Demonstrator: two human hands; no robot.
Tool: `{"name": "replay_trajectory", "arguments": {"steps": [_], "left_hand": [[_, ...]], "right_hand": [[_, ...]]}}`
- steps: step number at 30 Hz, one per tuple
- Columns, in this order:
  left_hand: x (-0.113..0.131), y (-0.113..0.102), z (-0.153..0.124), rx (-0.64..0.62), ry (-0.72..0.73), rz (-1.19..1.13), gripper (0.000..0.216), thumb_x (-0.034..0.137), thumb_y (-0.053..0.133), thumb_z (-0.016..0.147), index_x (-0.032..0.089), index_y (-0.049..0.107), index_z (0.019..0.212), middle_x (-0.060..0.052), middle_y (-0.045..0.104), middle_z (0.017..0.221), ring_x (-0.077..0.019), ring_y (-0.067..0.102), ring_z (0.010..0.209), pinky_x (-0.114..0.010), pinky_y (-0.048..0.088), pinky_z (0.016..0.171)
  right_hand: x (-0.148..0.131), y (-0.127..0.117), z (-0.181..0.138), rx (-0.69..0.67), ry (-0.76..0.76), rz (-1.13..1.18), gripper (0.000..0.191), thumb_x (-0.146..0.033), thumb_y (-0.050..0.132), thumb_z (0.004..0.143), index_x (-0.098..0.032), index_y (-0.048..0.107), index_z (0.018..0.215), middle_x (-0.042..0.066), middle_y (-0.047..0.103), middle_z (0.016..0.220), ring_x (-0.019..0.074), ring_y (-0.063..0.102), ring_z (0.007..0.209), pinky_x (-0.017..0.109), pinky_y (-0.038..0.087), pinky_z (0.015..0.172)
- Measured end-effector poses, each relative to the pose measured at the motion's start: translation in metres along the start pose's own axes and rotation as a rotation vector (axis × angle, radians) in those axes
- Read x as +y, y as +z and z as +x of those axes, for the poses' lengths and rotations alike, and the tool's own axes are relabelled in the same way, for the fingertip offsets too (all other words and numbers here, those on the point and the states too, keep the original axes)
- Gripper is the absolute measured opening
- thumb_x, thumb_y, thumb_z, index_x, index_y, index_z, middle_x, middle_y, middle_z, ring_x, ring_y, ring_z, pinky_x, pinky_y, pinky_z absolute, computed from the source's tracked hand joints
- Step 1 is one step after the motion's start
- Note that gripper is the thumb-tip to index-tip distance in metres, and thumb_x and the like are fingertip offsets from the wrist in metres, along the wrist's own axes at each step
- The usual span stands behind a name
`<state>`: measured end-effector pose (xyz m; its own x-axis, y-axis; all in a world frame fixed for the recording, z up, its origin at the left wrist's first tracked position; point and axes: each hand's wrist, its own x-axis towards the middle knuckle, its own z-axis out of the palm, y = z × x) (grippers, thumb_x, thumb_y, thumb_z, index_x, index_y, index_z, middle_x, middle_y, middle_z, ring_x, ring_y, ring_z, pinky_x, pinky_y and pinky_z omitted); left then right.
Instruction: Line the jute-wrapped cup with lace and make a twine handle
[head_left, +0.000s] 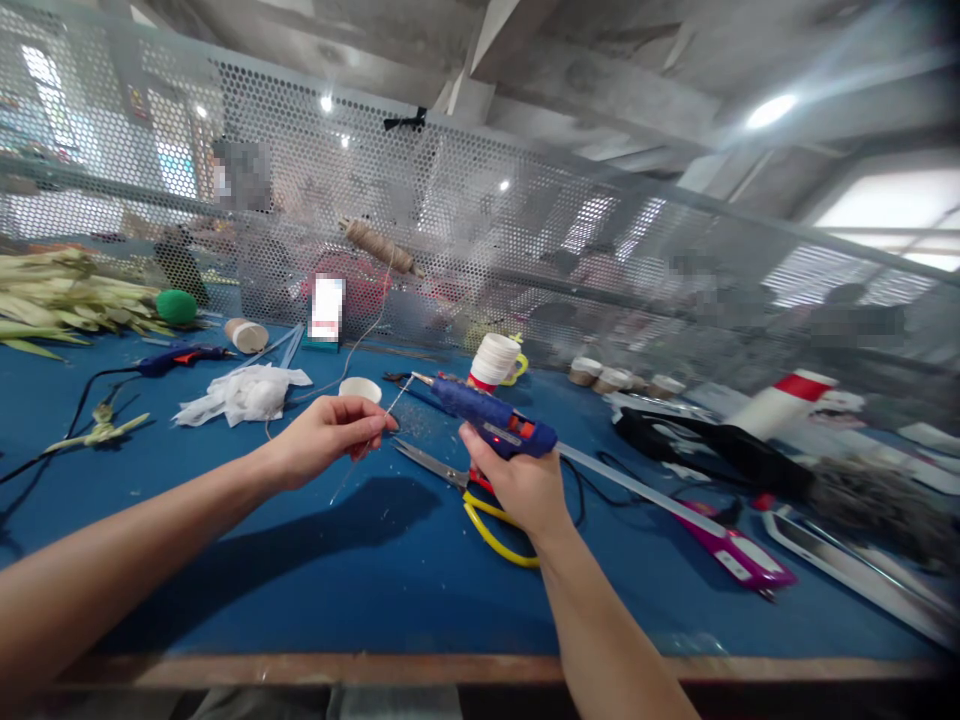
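Observation:
My left hand [326, 437] pinches a thin, whitish wire-like stem [400, 394] between thumb and fingertips; its lower end slants down towards the table. My right hand [523, 488] is wrapped round the handle of a blue hot glue gun [480, 412]. The gun's nozzle points left, at the upper end of the stem; whether they touch I cannot tell. A long, translucent glue stick [637, 488] sticks out of the gun's back. Below the gun lie scissors with yellow handles [491, 540], partly hidden by my right hand.
On the blue table [315, 600] are white crumpled cloth [251, 393], a small white dish [361, 389], stacked white cups [495, 360] and another glue gun [176, 358]. A purple tool [739, 555] lies right. A perforated metal screen [450, 220] stands behind, with a twine spool [381, 247].

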<state>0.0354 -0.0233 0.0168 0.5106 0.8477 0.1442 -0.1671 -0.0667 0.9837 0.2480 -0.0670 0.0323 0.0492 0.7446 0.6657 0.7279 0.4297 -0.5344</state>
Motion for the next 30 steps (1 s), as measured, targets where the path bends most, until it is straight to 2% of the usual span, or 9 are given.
{"name": "replay_trajectory", "arguments": {"steps": [7, 16, 24, 30], "left_hand": [[0.0019, 0.0001, -0.0007, -0.013, -0.04, -0.071, 0.03, 0.038, 0.068, 0.066, 0.011, 0.062, 0.079, 0.003, 0.053, 0.059, -0.0051, 0.043, 0.049, -0.021, 0.03, 0.049], [0.0047, -0.0004, -0.0023, -0.097, -0.084, -0.31, 0.027, 0.031, 0.072, 0.064, 0.01, 0.064, 0.078, 0.002, 0.052, 0.055, -0.0042, 0.042, 0.047, -0.019, 0.028, 0.047], [0.0041, -0.0016, -0.0027, -0.172, -0.112, -0.363, 0.021, 0.027, 0.069, 0.068, 0.009, 0.063, 0.077, 0.001, 0.051, 0.054, -0.0044, 0.042, 0.048, -0.019, 0.029, 0.046], [0.0031, -0.0027, -0.003, -0.174, -0.107, -0.346, 0.019, 0.027, 0.066, 0.07, 0.01, 0.063, 0.077, 0.002, 0.051, 0.054, -0.0047, 0.041, 0.048, -0.019, 0.03, 0.047]], "right_hand": [[0.0019, 0.0001, 0.0002, -0.005, -0.02, 0.005, 0.023, -0.034, 0.058, 0.073, -0.021, 0.056, 0.054, 0.001, 0.061, 0.052, 0.0188, 0.062, 0.056, 0.03, 0.051, 0.062], [0.0032, 0.0025, -0.0002, -0.03, -0.022, 0.065, 0.016, -0.032, 0.06, 0.072, -0.02, 0.058, 0.062, 0.001, 0.064, 0.058, 0.0174, 0.06, 0.053, 0.029, 0.051, 0.058], [-0.0007, -0.0002, 0.0015, -0.036, 0.069, 0.098, 0.024, -0.033, 0.059, 0.074, -0.019, 0.056, 0.054, -0.001, 0.056, 0.045, 0.0159, 0.057, 0.048, 0.028, 0.049, 0.058], [0.0013, 0.0001, -0.0005, -0.093, 0.135, 0.215, 0.022, -0.035, 0.059, 0.073, -0.017, 0.059, 0.061, -0.001, 0.054, 0.045, 0.0131, 0.052, 0.042, 0.026, 0.046, 0.05]]}}
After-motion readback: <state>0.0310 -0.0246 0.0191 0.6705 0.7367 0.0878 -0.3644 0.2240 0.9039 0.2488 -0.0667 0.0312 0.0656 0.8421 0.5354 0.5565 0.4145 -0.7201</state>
